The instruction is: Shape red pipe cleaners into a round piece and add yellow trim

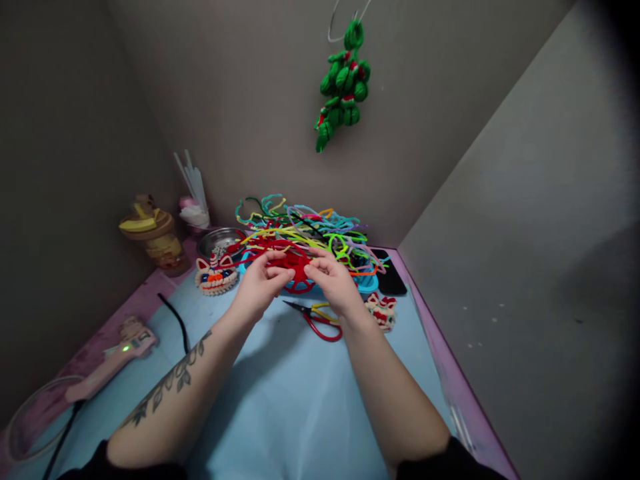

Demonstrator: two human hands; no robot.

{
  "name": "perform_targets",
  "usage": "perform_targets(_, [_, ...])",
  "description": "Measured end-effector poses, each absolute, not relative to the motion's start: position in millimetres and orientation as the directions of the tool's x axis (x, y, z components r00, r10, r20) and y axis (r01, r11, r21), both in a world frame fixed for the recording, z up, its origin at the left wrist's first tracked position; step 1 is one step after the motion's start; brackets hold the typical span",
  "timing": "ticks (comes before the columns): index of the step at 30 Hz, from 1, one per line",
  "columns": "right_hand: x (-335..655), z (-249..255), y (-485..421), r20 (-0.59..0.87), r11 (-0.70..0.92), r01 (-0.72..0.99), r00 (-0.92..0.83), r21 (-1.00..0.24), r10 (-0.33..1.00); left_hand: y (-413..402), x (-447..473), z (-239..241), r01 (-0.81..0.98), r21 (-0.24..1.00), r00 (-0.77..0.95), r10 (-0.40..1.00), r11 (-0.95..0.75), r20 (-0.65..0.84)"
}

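My left hand (260, 283) and my right hand (334, 280) are raised together over the blue mat (280, 400), fingers pinched on a red pipe-cleaner piece (295, 267) with looped spokes held between them. Just behind it lies a tangled heap of multicoloured pipe cleaners (310, 233) on a blue tray. Red-handled scissors (317, 320) lie on the mat under my right wrist.
Small woven lion-face ornaments sit at left (216, 275) and right (383, 310). A pink glue gun (117, 357) with a black cord lies at left. A metal bowl (220, 241), a yellow-lidded jar (153, 237), a black phone (390, 273) and a hanging green ornament (345, 83) are also present.
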State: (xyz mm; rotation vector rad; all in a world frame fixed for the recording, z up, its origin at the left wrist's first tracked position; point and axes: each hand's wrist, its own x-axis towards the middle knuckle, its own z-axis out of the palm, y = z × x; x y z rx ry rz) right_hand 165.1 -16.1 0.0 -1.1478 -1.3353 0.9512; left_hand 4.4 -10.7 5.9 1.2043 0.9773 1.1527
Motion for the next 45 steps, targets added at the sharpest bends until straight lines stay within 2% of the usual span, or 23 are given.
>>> perform_targets(5, [163.9,-0.3,-16.2,0.202,0.201,0.077,0.015,-0.977,0.979,-11.9,3.4,9.3,-0.087,0.994,0.147,0.986,-0.06,0.073])
perform_targets(8, [164.0,-0.8,-15.3,0.226,0.223,0.053,0.075,-0.973,0.971,-12.0,3.6,9.8,-0.133,0.986,0.141,0.983,-0.103,0.121])
perform_targets(14, [165.7,-6.4,-13.0,0.314,0.316,0.024,0.198,-0.948,0.928,-12.9,7.4,3.4,-0.105,0.954,-0.102,0.957,-0.282,0.271])
perform_targets(22, [164.7,-14.1,-9.7,0.341,0.348,0.009,0.218,-0.938,0.914,-19.8,16.7,4.2,-0.147,0.972,0.021,0.982,-0.183,0.188])
perform_targets(35, [152.3,-4.4,-18.5,0.321,0.33,-0.006,0.211,-0.944,0.923,-22.3,22.8,0.2,-0.311,0.937,-0.057,0.987,-0.159,0.149])
perform_targets(39, [151.7,-4.9,-17.9,0.299,0.316,-0.047,0.217,-0.947,0.929,-19.8,20.5,3.3,-0.295,0.947,-0.023,0.992,-0.129,0.127])
perform_targets(45, [152.6,-6.3,-15.3,0.225,0.271,-0.105,0.321,-0.957,0.92,-18.6,17.5,7.4,-0.289,0.955,0.016,0.997,-0.066,0.074])
